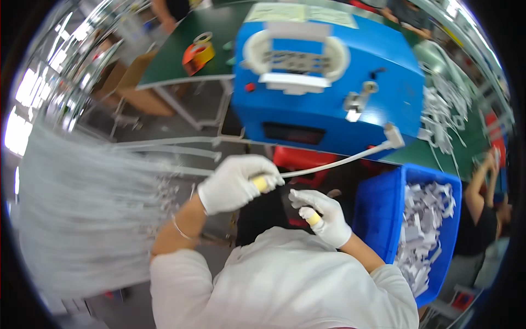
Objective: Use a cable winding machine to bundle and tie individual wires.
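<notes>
My left hand (pixel 235 183), in a white glove with yellow tape round a finger or thumb, is closed on a white cable (pixel 337 164). From this hand the cable runs right and upward to a white plug (pixel 393 137) at the front right edge of a blue machine (pixel 329 115). My right hand (pixel 326 218), gloved and taped the same way, hovers below the cable. Its fingers are bent but apart from the thumb, and nothing shows between them. What lies inside the left palm is hidden.
Many white cables (pixel 93 208) lie in a mass at left. At right stands a blue bin (pixel 402 214) of white scraps. A green table (pixel 181 44) carries tape rolls (pixel 198 54) and, behind the bin, more cables (pixel 444 109). Other people work at the far edges.
</notes>
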Demonstrator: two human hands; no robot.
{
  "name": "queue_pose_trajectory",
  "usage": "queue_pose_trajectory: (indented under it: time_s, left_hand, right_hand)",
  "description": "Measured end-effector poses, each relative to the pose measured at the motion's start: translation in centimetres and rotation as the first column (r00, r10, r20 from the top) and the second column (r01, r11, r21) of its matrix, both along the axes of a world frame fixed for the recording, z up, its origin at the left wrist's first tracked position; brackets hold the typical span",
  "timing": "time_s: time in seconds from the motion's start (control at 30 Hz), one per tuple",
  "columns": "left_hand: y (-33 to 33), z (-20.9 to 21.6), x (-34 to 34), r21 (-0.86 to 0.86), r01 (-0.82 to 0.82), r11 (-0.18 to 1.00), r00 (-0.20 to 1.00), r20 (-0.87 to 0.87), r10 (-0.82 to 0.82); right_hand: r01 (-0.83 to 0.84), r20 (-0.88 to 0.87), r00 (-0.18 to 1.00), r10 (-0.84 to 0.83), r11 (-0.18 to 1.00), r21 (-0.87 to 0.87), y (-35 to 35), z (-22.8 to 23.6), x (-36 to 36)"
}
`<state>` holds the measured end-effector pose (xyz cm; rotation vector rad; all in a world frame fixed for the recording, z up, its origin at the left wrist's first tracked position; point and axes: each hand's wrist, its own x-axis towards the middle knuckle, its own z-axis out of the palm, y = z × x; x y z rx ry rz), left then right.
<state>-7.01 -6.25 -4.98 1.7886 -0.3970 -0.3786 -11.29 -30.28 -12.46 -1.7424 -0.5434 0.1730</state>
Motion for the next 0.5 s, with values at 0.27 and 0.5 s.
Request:
queue_pose_trajectory:
  time_s: [0.27,0.5]
  left_hand:
    - [-7.9,-5.9,0.5,-0.396,0.021,0.918,0.934,-0.319,-0.159]
    - [-5.3,-4.5,2.4,-0.406,0.048,0.913,0.973,-0.186,-0.133]
  right_hand:
    - [0.284,0.293,0.894,-0.339,0.935,0.214,-1.2,2.3,1.5]
    - [0.008,0.436,0.896,-0.084,0.985,0.173,1.4,5.6,6.2]
